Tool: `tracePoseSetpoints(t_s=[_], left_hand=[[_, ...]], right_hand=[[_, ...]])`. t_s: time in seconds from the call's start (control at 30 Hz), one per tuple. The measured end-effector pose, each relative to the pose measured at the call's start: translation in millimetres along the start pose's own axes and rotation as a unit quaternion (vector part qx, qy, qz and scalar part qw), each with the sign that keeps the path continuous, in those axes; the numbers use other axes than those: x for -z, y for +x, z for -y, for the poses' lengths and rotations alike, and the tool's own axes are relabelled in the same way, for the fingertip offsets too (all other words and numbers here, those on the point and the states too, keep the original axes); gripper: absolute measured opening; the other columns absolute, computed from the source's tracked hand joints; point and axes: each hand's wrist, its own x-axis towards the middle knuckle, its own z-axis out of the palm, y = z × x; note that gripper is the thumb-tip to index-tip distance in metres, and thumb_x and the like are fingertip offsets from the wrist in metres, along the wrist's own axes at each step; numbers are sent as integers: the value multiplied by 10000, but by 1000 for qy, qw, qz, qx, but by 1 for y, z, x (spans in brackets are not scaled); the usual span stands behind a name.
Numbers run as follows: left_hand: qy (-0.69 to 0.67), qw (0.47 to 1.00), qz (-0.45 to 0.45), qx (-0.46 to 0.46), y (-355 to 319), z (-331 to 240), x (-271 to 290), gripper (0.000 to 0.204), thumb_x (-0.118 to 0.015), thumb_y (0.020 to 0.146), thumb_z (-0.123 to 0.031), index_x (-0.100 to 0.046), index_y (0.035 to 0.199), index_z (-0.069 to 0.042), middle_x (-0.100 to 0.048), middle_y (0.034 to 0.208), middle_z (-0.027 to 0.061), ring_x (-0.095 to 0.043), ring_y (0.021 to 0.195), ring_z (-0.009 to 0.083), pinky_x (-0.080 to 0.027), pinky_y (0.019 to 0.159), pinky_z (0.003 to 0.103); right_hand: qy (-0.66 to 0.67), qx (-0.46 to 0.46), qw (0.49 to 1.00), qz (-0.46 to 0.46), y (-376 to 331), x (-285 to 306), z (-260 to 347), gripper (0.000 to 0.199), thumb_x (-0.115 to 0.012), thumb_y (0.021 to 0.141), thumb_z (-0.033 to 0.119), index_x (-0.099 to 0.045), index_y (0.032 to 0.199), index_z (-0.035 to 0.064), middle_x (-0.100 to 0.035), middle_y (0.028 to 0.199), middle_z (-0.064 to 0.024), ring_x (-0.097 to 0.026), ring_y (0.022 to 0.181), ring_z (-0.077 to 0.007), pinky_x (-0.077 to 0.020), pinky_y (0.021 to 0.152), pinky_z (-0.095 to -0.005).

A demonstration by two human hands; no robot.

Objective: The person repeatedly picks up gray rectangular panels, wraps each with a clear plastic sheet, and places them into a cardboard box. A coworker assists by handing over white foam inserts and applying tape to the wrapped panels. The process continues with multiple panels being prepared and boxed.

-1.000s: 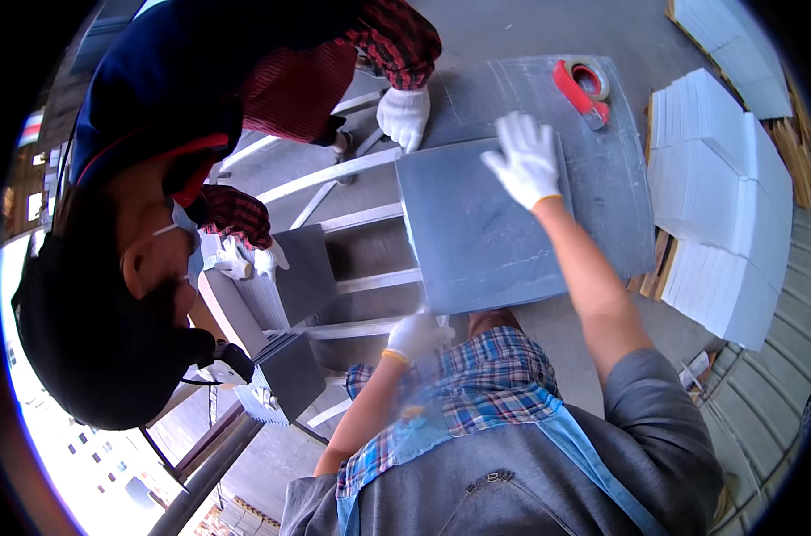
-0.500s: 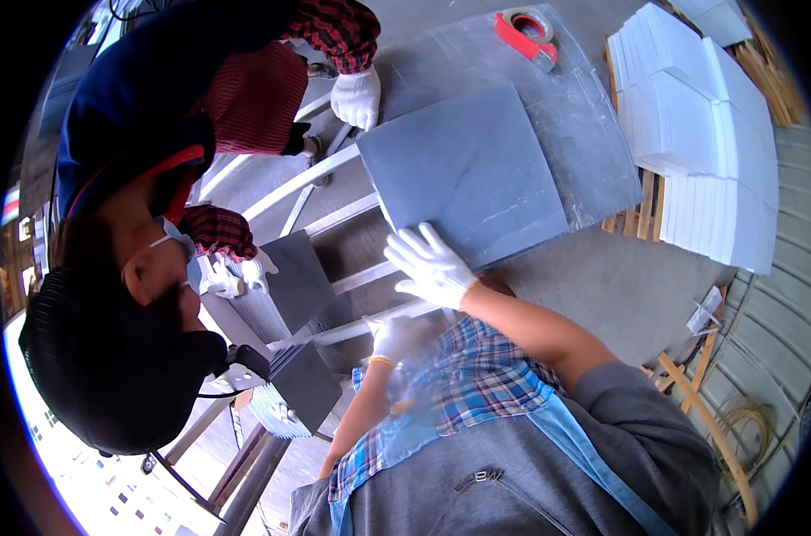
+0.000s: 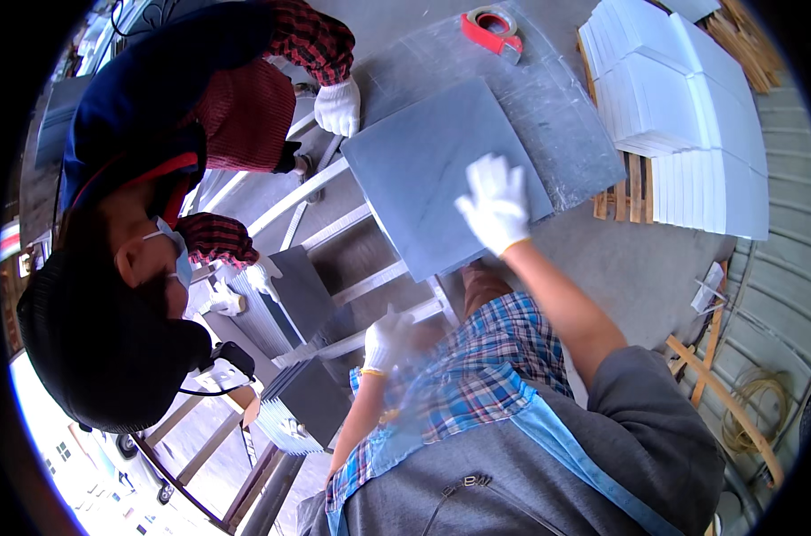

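Hands well apart. Right hand [image 3: 497, 201], white knit glove, fingers spread, over the square dark-grey flat slab [image 3: 423, 170]; slab lies under and left of it, on the grey worktop [image 3: 575, 143]. Left hand [image 3: 386, 344], white-gloved, near the pale metal rails [image 3: 369, 283]; blurred, cannot tell whether it grips. Risk: hard leftward push could slide slab into co-worker's white-gloved hand [image 3: 338, 109], beyond and left of right hand, pinching fingers

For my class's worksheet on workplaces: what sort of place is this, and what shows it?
Probably a workshop or warehouse, judging by the white stacks on a wooden pallet, the square grey slab, and the red tape dispenser.
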Motion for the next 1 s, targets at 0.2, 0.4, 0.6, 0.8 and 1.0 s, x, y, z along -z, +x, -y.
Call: tracePoseSetpoints(t_s=[0.2, 0.4, 0.6, 0.8, 1.0], left_hand=[[-114, 989, -89, -42, 47, -49, 58, 186, -641, 933, -180, -714, 984, -17, -601, 670, 20, -561, 576, 107, -474, 566, 305], [-527, 817, -124, 199, 76, -79, 93, 232, -613, 996, -247, -691, 974, -29, -563, 688, 4, -500, 554, 98, -402, 497, 267], [-565, 785, -148, 206, 96, -94, 85, 245, -631, 991, -239, -704, 961, -7, -621, 722, 30, -550, 598, 118, -429, 540, 257], [-491, 857, -65, 144, 126, -69, 74, 344, -681, 961, -332, -696, 1084, -12, -643, 807, 19, -577, 669, 93, -472, 605, 241], [-332, 922, 178, 88, 163, -84, 107, 695, -733, 865, -557, -632, 1252, 11, -680, 979, 46, -644, 841, 109, -534, 723, 247]], right_hand=[[182, 284, 940, -56, -60, -48, 100, 504, -599, 904, 441, -601, 1288, 114, -549, 1390, -141, -475, 1283, -329, -314, 1108, -556], [708, 28, 679, 190, -61, -38, 70, 510, -505, 1044, 382, -510, 1406, 22, -532, 1460, -95, -489, 1353, -231, -375, 1125, -344], [679, 28, 670, 298, -62, -4, 76, 758, -685, 928, 503, -496, 1430, -33, -554, 1440, -174, -524, 1318, -224, -409, 1094, -320], [742, -108, 600, 280, -66, -17, 70, 287, -701, 948, 249, -695, 1107, 9, -701, 926, -41, -635, 831, -105, -529, 780, -278], [688, -204, 678, 158, -29, -10, 26, 208, -653, 973, 250, -691, 1067, 69, -695, 823, -59, -671, 686, -145, -516, 593, -304]])
